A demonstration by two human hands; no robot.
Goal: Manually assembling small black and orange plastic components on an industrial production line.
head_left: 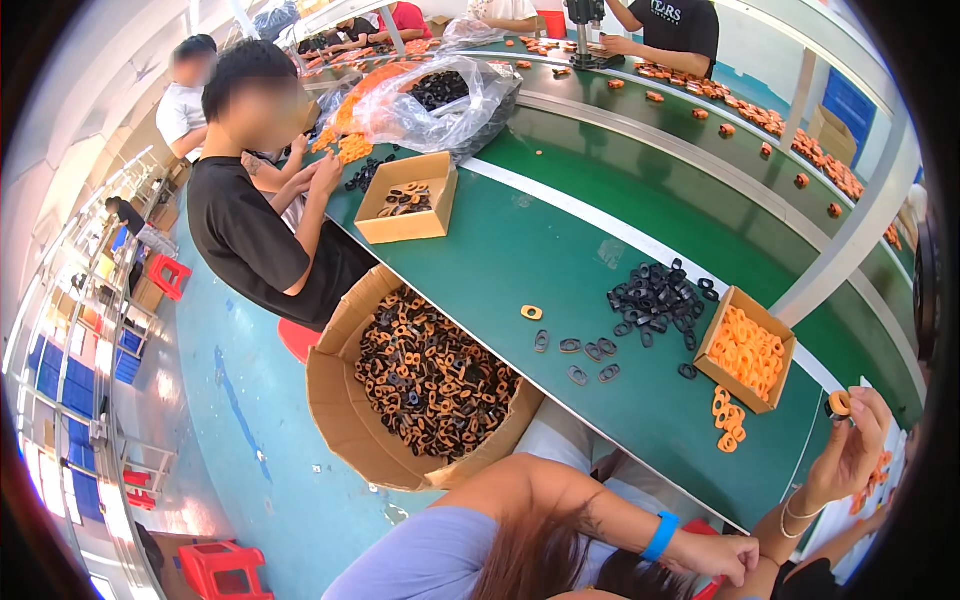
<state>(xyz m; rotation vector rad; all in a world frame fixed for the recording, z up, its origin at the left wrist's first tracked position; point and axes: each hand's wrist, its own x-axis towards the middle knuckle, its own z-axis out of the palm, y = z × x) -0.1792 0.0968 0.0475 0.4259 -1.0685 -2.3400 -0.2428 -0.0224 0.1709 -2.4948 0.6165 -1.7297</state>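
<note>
My right hand is raised at the right over the green table. Its thumb and fingers pinch an orange-and-black oval ring piece. Low in front of me, my left hand is curled closed against my right arm, below a blue wristband; whatever it holds, if anything, is hidden. Orange oval rings fill a small cardboard box, and several loose orange rings lie beside it. Left of the box is a heap of black oval rings. A lone orange-topped ring sits apart with several black ones.
At the table's near edge stands a large carton full of orange-and-black pieces. A person works at the left beside another box and plastic bag. A conveyor and slanted white post lie beyond. Another forearm shows lower right.
</note>
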